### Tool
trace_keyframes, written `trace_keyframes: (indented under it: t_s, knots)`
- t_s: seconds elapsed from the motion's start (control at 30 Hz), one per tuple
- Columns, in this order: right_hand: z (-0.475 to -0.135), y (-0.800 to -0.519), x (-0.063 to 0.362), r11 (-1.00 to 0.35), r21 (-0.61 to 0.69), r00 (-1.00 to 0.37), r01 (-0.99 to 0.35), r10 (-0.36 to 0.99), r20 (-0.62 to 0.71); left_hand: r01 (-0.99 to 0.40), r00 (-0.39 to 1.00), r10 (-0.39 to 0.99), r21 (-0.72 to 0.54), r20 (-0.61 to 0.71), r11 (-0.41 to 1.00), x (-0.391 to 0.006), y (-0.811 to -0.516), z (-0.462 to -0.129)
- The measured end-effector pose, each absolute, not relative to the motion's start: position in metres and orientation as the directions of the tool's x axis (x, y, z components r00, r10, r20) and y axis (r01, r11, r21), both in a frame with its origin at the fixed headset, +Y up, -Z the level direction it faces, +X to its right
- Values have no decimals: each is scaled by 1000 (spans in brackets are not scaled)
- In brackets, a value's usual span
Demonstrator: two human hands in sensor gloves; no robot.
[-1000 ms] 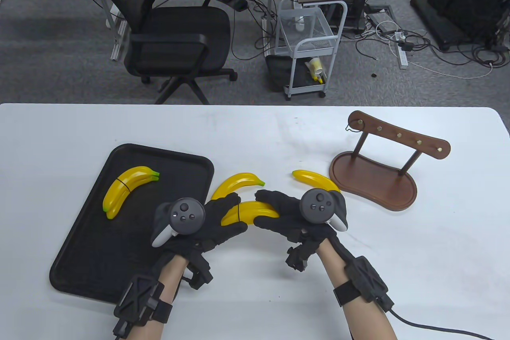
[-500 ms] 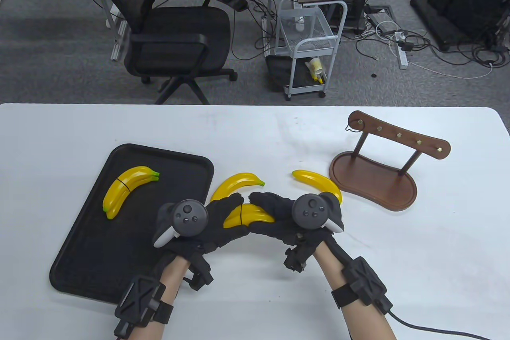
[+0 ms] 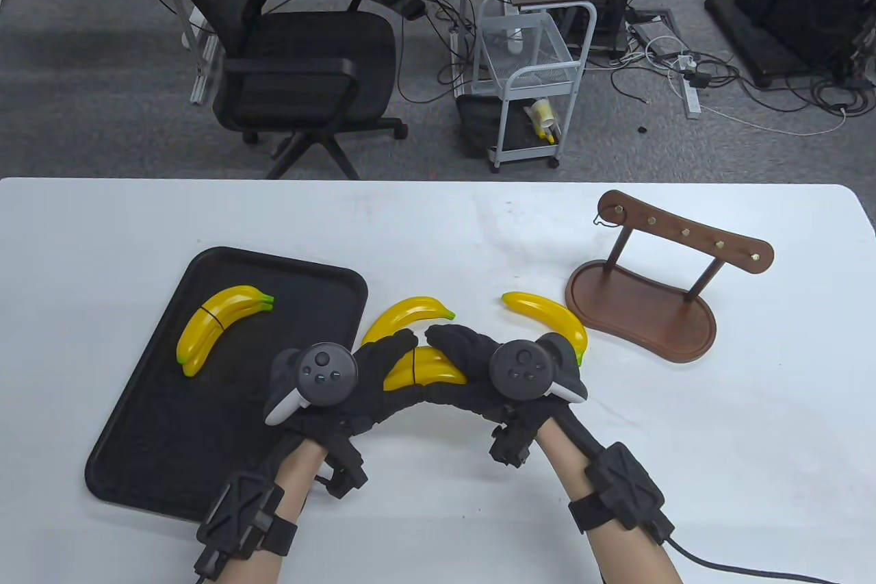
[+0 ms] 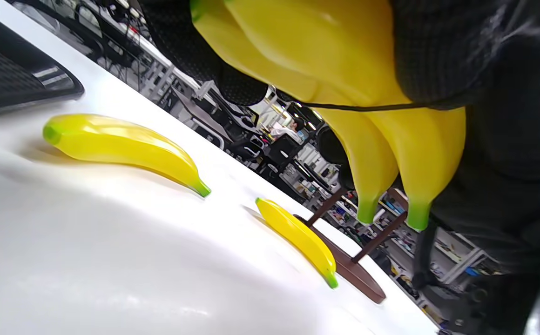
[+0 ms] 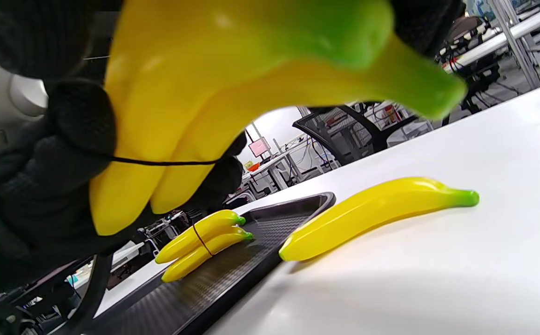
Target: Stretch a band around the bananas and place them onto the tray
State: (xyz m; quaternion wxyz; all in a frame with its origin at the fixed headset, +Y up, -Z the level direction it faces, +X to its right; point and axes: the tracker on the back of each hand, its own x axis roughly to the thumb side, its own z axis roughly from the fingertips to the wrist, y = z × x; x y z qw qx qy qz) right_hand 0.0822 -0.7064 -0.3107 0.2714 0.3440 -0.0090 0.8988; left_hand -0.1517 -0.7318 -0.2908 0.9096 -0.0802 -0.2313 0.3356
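Both hands hold a pair of yellow bananas (image 3: 426, 370) just above the table, right of the black tray (image 3: 137, 433). A thin black band (image 4: 344, 107) runs across the pair near its middle, also visible as the band (image 5: 158, 162) in the right wrist view. My left hand (image 3: 383, 375) grips the pair's left end; my right hand (image 3: 455, 365) grips its right end, fingers curled over it. A banded pair of bananas (image 3: 219, 324) lies on the tray. Two loose bananas lie on the table: one banana (image 3: 404, 315) beside the tray, another banana (image 3: 547, 313) by the wooden stand.
A wooden hook stand (image 3: 657, 289) with an oval base sits at the right. The white table (image 3: 753, 440) extends right and toward the front edge. An office chair (image 3: 294, 50) and a small white cart (image 3: 530, 77) stand beyond the far edge.
My right hand has slid left along the held bananas, closer to my left hand, covering more of the pair. The left hand has barely moved.
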Motion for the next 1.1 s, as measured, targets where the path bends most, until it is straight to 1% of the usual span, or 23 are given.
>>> trace_keyframes:
  t_s: [0.07,0.2,0.3,0.43,0.5,0.67,0.93,1.1]
  knots:
    - [-307,-706,79,-868,162,-629,-469,457,629,-570,676,640,-291,365,768,-153,-731,-291]
    - [-302,-706,71,-920,66,-682,-386,332,652,-558,703,612,-253,363,791,-152,-730,-290]
    - [-300,-706,69,-927,20,-700,-374,297,650,-543,720,586,-225,371,809,-151,-729,-289]
    - [-298,-705,67,-934,-37,-720,-357,249,647,-538,721,581,-223,378,813,-148,-727,-287]
    - [-298,-705,68,-926,-41,-715,-374,260,649,-533,725,574,-217,382,818,-148,-727,-287]
    - [-301,-705,73,-905,-10,-676,-424,309,669,-557,698,605,-242,382,795,-149,-728,-288]
    - [-309,-710,83,-866,115,-610,-486,431,665,-552,696,604,-249,388,796,-151,-727,-289]
    - [-310,-713,84,-867,132,-613,-480,440,656,-554,699,606,-247,380,795,-152,-728,-289]
